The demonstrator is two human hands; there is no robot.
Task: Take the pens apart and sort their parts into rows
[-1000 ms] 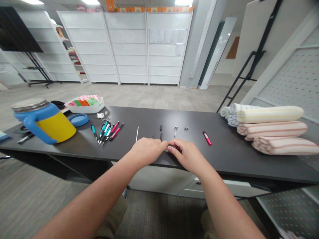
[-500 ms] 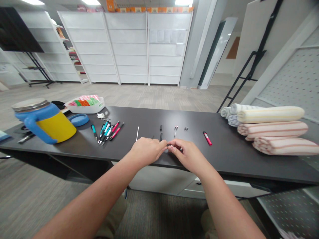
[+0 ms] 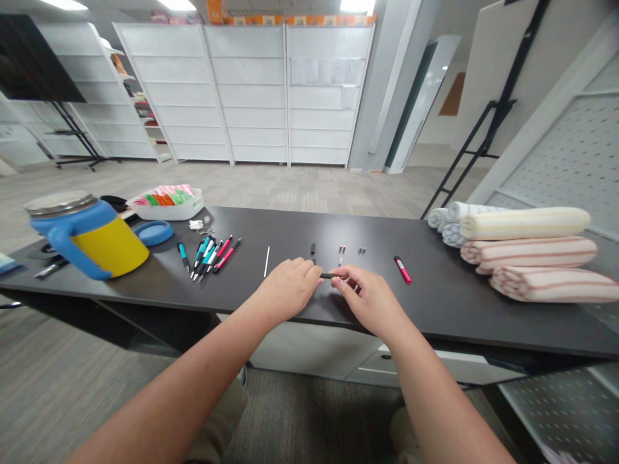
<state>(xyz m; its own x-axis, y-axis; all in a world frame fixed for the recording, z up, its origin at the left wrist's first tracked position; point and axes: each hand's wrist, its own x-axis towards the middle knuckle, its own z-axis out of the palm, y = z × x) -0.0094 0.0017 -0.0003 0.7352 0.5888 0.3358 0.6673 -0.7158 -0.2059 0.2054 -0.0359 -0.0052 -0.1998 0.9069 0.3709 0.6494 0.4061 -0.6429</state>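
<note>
A thin black pen barrel (image 3: 329,276) lies level between my two hands, above the near part of the dark desk (image 3: 387,235). My left hand (image 3: 291,288) has its fingers closed on one end. On the other end, the thumb and fingers of my right hand (image 3: 363,293) pinch it. Just beyond sit a small black pen piece (image 3: 313,248), tiny red-tipped parts (image 3: 342,249), small dark parts (image 3: 362,251) and a clear little piece (image 3: 340,260). A slim white stick (image 3: 267,261) lies left of my left hand. Right of my right hand is a red pen-like tube (image 3: 402,269).
Several pens (image 3: 213,258) lie in a heap on the left, near a blue lid (image 3: 153,232) and a large blue-yellow jug (image 3: 91,238). Behind is a white basket (image 3: 167,209) of colourful packets. Rolled towels (image 3: 536,251) are stacked at the right end.
My hands have drawn slightly apart, and more of the black barrel shows between them. My left hand has turned a little and covers part of the black piece behind it.
</note>
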